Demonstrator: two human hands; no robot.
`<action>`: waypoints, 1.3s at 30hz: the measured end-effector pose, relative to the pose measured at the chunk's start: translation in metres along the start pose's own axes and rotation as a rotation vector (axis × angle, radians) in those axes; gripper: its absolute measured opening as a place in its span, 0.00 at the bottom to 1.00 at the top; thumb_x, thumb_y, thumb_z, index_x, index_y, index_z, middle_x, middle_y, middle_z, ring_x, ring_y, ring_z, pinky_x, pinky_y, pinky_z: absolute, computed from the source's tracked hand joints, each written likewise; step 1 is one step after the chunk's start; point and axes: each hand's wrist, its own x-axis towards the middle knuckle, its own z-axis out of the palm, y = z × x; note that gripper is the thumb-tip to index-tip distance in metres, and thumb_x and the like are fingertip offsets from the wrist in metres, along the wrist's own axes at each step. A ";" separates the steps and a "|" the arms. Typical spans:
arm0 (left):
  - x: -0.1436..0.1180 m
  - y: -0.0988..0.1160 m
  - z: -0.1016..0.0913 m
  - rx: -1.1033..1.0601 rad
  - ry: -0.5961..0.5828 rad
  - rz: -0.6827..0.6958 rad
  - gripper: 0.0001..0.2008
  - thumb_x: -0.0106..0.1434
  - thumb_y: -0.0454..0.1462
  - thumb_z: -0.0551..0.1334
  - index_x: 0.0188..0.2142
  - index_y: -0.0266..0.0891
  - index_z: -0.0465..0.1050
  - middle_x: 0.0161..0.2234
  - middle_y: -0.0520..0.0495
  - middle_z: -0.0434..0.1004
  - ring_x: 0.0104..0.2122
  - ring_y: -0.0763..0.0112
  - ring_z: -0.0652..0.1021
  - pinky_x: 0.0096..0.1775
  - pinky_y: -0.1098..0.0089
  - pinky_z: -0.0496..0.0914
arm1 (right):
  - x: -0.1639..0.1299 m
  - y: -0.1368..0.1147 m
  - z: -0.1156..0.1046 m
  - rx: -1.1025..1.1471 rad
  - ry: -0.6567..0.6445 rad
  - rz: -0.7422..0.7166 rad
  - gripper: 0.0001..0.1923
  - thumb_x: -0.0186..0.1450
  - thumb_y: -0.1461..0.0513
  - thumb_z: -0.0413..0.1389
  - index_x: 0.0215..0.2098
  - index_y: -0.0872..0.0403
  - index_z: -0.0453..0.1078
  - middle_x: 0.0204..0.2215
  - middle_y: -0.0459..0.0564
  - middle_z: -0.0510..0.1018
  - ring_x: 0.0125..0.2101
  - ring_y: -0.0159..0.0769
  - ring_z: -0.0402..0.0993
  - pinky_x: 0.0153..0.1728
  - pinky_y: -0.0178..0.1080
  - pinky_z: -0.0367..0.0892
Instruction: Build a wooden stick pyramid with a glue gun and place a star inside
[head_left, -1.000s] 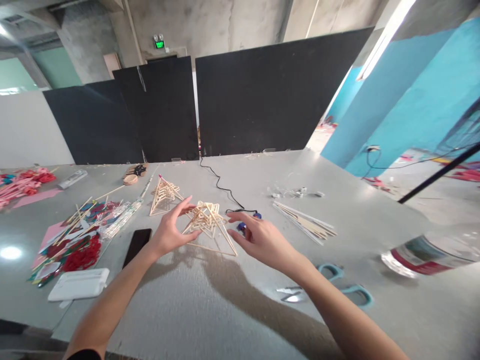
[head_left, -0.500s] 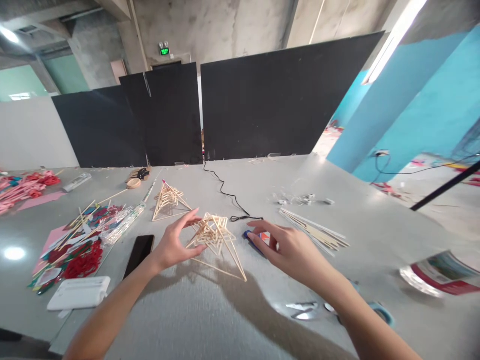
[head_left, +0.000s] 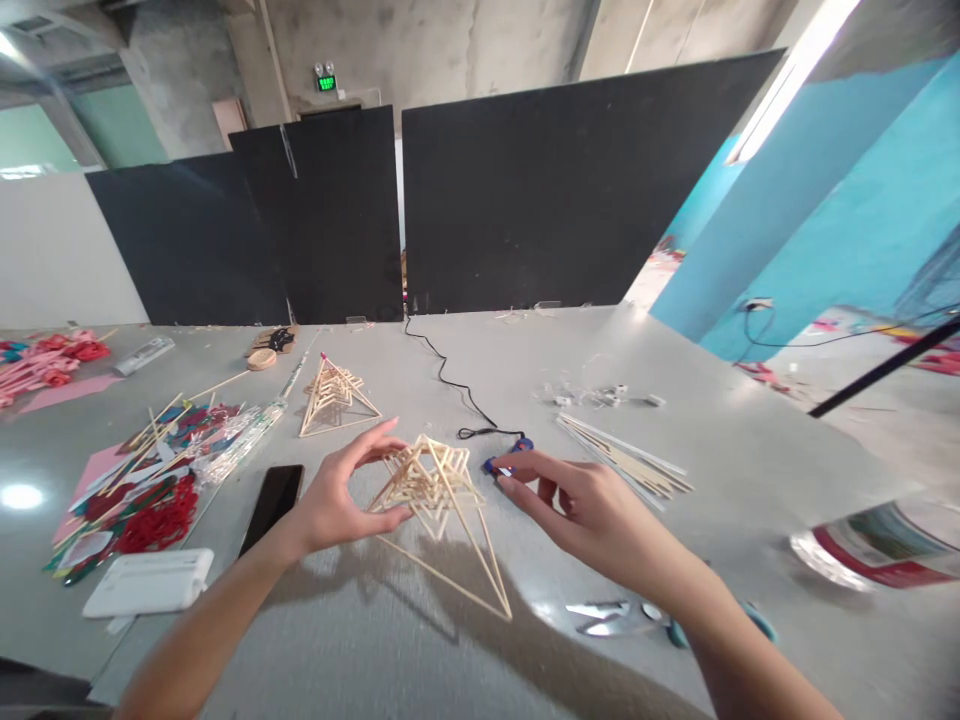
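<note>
Pinching the stick pyramid [head_left: 435, 490] at frame centre, your left hand [head_left: 330, 505] clamps its left side on the tabletop [head_left: 525, 360]; your right hand [head_left: 592, 510] hovers just beside it, fingers spread, gripping nothing.

Craft workshop; stick models [head_left: 435, 490], scissors [head_left: 637, 615] on grey worktable [head_left: 525, 350]; concrete walls.
</note>
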 end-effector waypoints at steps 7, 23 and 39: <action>-0.007 0.005 -0.013 -0.030 0.009 -0.029 0.49 0.56 0.40 0.79 0.72 0.51 0.58 0.64 0.43 0.73 0.62 0.52 0.77 0.67 0.50 0.72 | -0.004 -0.009 -0.005 0.052 0.004 -0.038 0.21 0.76 0.48 0.49 0.49 0.51 0.79 0.25 0.45 0.80 0.17 0.27 0.65 0.22 0.36 0.61; -0.005 0.019 -0.016 0.010 0.031 -0.008 0.49 0.56 0.39 0.78 0.72 0.51 0.58 0.61 0.44 0.77 0.59 0.54 0.79 0.65 0.49 0.74 | 0.003 -0.010 0.000 0.015 0.023 -0.109 0.21 0.76 0.50 0.49 0.48 0.51 0.80 0.18 0.42 0.76 0.14 0.26 0.64 0.17 0.33 0.58; -0.006 0.015 -0.012 -0.024 0.027 -0.032 0.50 0.55 0.40 0.78 0.73 0.51 0.57 0.60 0.43 0.77 0.58 0.54 0.79 0.66 0.45 0.72 | -0.005 0.007 0.007 -0.068 -0.106 -0.085 0.19 0.77 0.50 0.49 0.55 0.48 0.77 0.21 0.42 0.76 0.19 0.28 0.70 0.24 0.35 0.61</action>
